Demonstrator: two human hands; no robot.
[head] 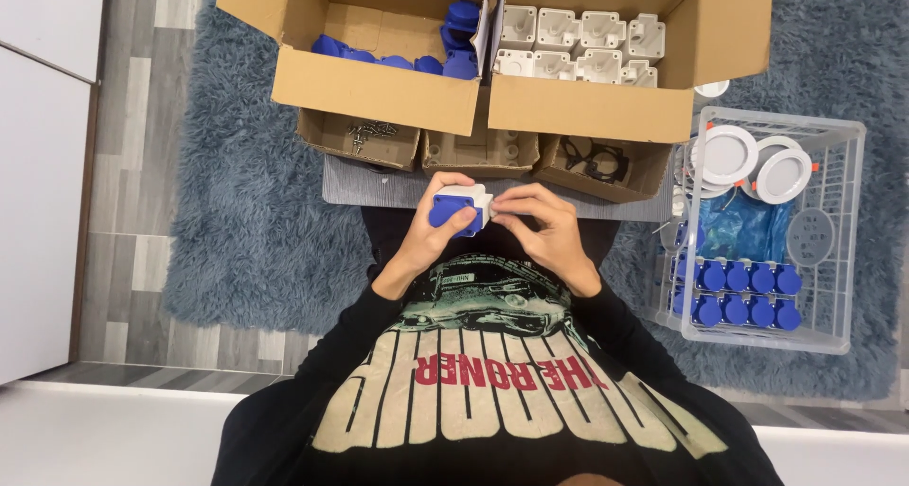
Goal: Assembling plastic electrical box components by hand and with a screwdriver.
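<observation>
My left hand (pixel 426 240) grips a blue and white plastic socket piece (pixel 459 207) held close to my chest. My right hand (pixel 544 230) presses its fingertips against the white side of the same piece. Both hands hover over a grey board (pixel 360 185) lying on my lap, just in front of three small cardboard trays.
A left cardboard box (pixel 379 93) holds blue caps (pixel 454 45). A right cardboard box (pixel 587 107) holds white housings (pixel 578 41). Small trays hold screws (pixel 371 132) and black rings (pixel 592 156). A clear crate (pixel 833 339) at right holds blue finished pieces (pixel 739 292) and white discs. A blue shaggy rug (pixel 246 211) lies underneath.
</observation>
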